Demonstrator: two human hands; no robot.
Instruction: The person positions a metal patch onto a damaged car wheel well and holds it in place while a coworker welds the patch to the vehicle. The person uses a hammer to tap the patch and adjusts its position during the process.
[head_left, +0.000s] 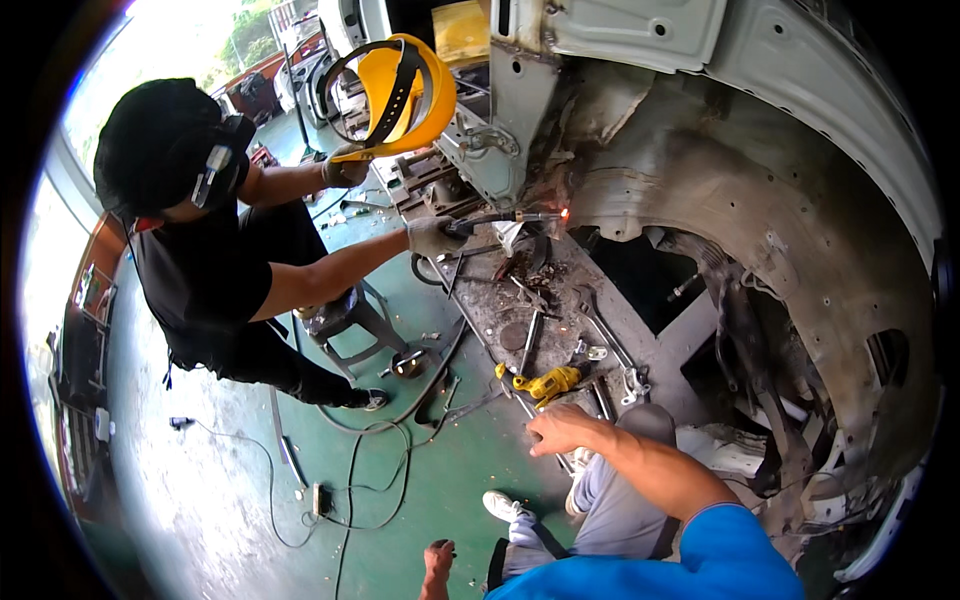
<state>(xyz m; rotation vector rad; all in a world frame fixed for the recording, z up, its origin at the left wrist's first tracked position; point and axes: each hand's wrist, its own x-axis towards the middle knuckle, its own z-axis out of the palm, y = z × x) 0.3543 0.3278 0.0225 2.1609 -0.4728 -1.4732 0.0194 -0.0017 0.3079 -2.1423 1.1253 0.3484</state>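
My right hand (562,430) is held over my right knee, just below a yellow power tool (553,381) on the metal bench. Its fingers are curled in, and nothing shows in them. Low in the view, my left hand (437,562) hangs over the green floor with its fingers curled; a small dark spot shows at them, too small to name. Across from me, a person in black (205,265) holds a welding torch (505,218) in one gloved hand, its tip glowing red beside the car body panel (690,180). The person's other gloved hand raises a yellow welding mask (405,95).
Wrenches (608,335) and a hammer (533,325) lie on the dirty bench (480,300), which has a dark rectangular opening (645,285). A grey stool (365,325) stands beside the person. Cables (405,470) loop across the floor. The car body's wheel arch curves along the right.
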